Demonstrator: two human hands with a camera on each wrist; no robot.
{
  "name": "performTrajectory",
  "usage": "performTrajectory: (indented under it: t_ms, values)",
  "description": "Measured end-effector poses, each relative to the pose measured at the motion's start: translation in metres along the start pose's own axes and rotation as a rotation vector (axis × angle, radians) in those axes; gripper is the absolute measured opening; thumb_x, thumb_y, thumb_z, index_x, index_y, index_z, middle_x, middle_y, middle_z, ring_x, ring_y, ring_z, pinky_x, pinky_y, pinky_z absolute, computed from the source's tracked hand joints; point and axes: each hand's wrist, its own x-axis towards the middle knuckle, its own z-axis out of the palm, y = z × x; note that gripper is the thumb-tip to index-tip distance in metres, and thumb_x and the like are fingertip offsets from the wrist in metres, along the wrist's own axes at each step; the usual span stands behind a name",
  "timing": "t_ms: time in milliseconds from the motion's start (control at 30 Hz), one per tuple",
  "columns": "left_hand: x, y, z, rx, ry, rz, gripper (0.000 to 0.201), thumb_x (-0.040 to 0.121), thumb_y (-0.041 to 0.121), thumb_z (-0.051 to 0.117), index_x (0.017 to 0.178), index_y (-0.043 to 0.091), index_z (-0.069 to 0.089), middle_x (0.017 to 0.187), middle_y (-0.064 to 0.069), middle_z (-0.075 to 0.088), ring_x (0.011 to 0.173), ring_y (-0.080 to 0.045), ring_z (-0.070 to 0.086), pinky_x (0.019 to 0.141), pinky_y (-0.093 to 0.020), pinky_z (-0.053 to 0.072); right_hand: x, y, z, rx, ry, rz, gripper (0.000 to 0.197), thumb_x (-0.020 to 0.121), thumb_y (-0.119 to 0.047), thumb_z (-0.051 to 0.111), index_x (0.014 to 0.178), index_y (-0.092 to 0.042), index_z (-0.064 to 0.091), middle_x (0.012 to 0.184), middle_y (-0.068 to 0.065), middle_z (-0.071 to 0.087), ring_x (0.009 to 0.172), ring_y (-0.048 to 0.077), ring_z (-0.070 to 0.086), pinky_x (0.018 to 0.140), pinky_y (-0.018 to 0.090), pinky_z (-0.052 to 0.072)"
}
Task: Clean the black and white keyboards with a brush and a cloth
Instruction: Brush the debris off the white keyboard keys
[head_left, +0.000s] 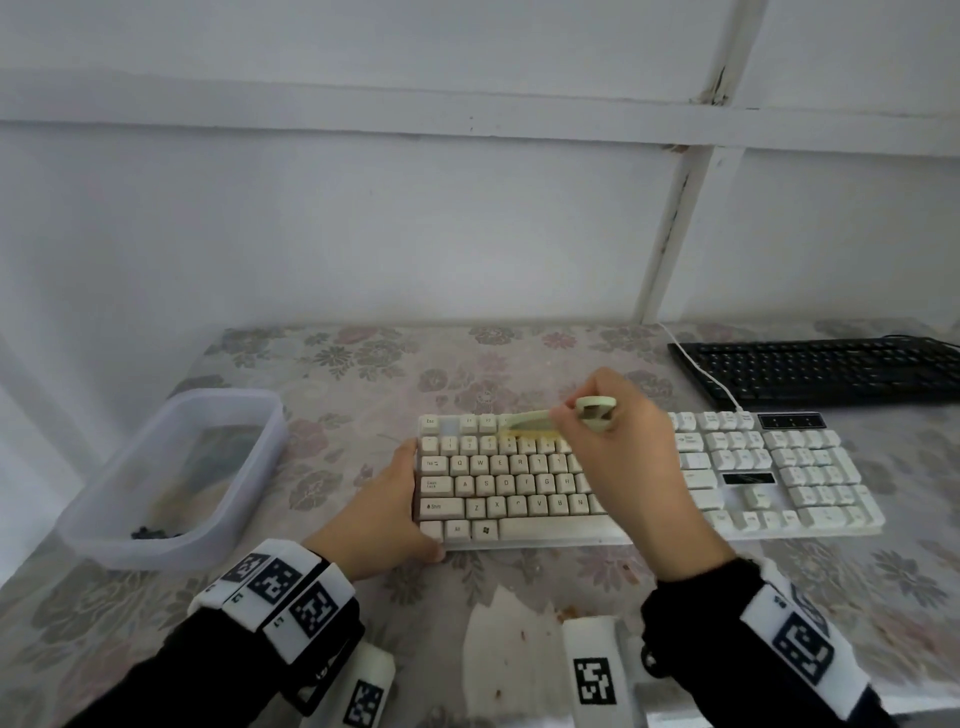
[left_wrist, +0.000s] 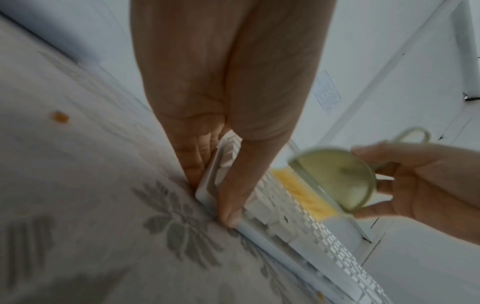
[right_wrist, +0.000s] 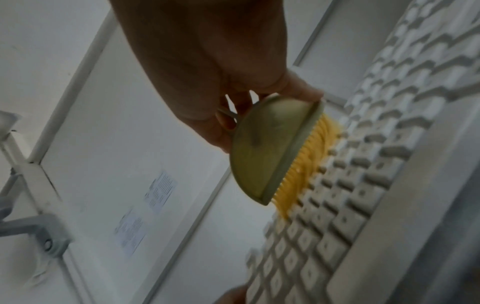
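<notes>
The white keyboard (head_left: 649, 478) lies across the middle of the flowered table. My left hand (head_left: 387, 512) grips its left end, thumb at the front corner and fingers along the side edge (left_wrist: 205, 181). My right hand (head_left: 613, 441) pinches a pale green half-round brush (head_left: 535, 421) by its handle loop. The brush's yellow bristles (right_wrist: 306, 164) press on the upper key rows left of centre. The brush (left_wrist: 335, 181) shows above the keys beside my right hand (left_wrist: 415, 185). The black keyboard (head_left: 826, 371) sits at the back right. I see no cloth.
A translucent plastic tub (head_left: 176, 473) stands on the table (head_left: 337, 374) at the left, dark bits in its near corner. A white cable (head_left: 701, 371) runs from the white keyboard past the black one toward the wall. A torn pale patch (head_left: 498, 649) marks the tablecloth near me.
</notes>
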Motion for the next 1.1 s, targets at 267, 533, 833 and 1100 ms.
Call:
performTrajectory:
  t_ms: [267, 533, 833, 1100]
  values:
    - [-0.001, 0.002, 0.0, -0.017, 0.019, 0.017, 0.096, 0.062, 0.0, 0.078, 0.126, 0.043, 0.02, 0.112, 0.019, 0.055, 0.104, -0.001, 0.056, 0.083, -0.015, 0.048, -0.006, -0.04, 0.002, 0.178, -0.115, -0.018, 0.018, 0.087, -0.014, 0.065, 0.076, -0.006, 0.053, 0.068, -0.001, 0.056, 0.055, 0.004, 0.041, 0.05, 0.014, 0.037]
    - [0.001, 0.0, 0.001, -0.015, 0.023, -0.012, 0.096, 0.063, 0.002, 0.079, 0.128, 0.04, 0.019, 0.108, 0.018, 0.055, 0.097, 0.002, 0.055, 0.076, -0.015, 0.048, -0.012, -0.032, 0.026, 0.253, -0.158, 0.021, 0.018, 0.088, -0.012, 0.063, 0.076, -0.007, 0.052, 0.069, -0.001, 0.055, 0.059, 0.003, 0.043, 0.055, 0.016, 0.037]
    - [-0.001, 0.0, 0.001, -0.014, -0.001, 0.013, 0.106, 0.06, 0.005, 0.079, 0.142, 0.034, 0.017, 0.121, 0.018, 0.054, 0.108, -0.003, 0.055, 0.092, -0.028, 0.05, 0.001, -0.008, -0.029, 0.07, 0.038, 0.026, 0.016, 0.088, -0.012, 0.063, 0.076, -0.007, 0.054, 0.066, -0.004, 0.053, 0.054, 0.005, 0.041, 0.049, 0.016, 0.035]
    - [0.0, 0.001, 0.001, -0.012, 0.025, -0.004, 0.095, 0.063, -0.001, 0.078, 0.126, 0.039, 0.018, 0.105, 0.015, 0.056, 0.093, 0.003, 0.055, 0.069, -0.012, 0.046, -0.015, -0.037, 0.029, 0.267, -0.144, 0.006, 0.018, 0.087, -0.014, 0.065, 0.074, -0.011, 0.052, 0.069, -0.002, 0.056, 0.062, 0.002, 0.046, 0.056, 0.015, 0.038]
